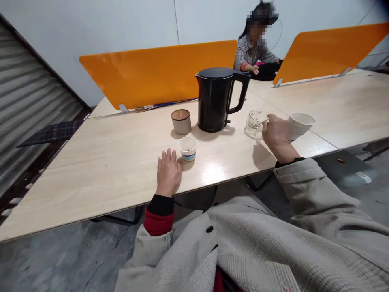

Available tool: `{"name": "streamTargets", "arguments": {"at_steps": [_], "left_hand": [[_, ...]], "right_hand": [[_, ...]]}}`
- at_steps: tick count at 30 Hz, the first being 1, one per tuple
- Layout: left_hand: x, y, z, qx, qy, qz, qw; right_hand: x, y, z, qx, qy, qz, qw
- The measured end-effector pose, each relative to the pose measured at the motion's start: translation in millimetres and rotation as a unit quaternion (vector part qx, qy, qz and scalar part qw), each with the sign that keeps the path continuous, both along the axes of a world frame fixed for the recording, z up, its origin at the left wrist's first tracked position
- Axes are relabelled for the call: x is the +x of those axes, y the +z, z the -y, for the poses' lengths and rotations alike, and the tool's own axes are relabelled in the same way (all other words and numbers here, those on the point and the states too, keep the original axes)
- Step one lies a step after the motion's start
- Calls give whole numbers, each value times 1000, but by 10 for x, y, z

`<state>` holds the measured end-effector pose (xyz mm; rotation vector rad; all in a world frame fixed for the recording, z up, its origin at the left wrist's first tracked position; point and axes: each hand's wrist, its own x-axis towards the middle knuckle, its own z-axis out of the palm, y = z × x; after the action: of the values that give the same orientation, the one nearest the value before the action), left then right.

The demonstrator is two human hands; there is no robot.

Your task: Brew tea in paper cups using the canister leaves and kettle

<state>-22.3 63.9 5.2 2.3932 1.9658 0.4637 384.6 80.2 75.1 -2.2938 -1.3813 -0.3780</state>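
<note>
White wall (130,24), slatted shutter (27,97), orange partitions (154,75), grey floor (69,259)

Table (115,158) (pale) — kettle (212,103), cups (187,154).

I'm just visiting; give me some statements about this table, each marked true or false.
1. The kettle stands upright on the table. True.
2. The left hand holds the kettle. False: that hand rests on the table beside the striped cup.
3. The right hand is nearer the glass than the kettle. True.
4. The panels are blue. False: they are orange.
5. The brown-rimmed cup is tipped over. False: it stands upright.
</note>
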Motion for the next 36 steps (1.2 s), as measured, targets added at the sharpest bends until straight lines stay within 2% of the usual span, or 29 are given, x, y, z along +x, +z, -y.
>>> {"name": "streamTargets", "arguments": {"at_steps": [5, 7, 9, 12, 13, 15, 18, 21, 26, 31, 33, 36], "left_hand": [[3, 12, 5, -6, 0, -7, 1000], [3, 4, 10, -3, 0, -4, 1000], [3, -2, 16, -1, -2, -2, 1000], [7, 7, 30, -4, -3, -4, 1000], [11, 16, 36, -7, -4, -6, 1000], [19, 38, 50, -13, -4, -10, 1000], [30, 67, 70, -25, -4, -11, 1000], [33, 80, 77, -34, -9, 1, 999], [38, 98, 83, -51, -17, 32, 998], [42, 127, 97, -63, -37, 62, 995], [39, 130, 101, -63, -43, 67, 995], [34, 122, 103, -64, -49, 66, 995]], "right_hand": [[53, 27, -114, 32, 19, 21, 999], [51, 104, -28, 67, 24, 31, 997], [-3, 218, 136, 131, 51, 47, 989], [-250, 431, 447, 259, 155, 3, 953], [-377, 504, 539, 295, 194, -49, 935], [-666, 637, 672, 317, 260, -179, 894], [-1080, 756, 703, 291, 346, -311, 836], [-1376, 750, 557, 233, 400, -349, 815], [-1685, 608, 166, 121, 458, -313, 823], [-1910, 497, -107, -25, 483, -285, 828], [-1962, 475, -139, -46, 477, -281, 832], [-1991, 464, -105, -28, 459, -258, 850]]}}
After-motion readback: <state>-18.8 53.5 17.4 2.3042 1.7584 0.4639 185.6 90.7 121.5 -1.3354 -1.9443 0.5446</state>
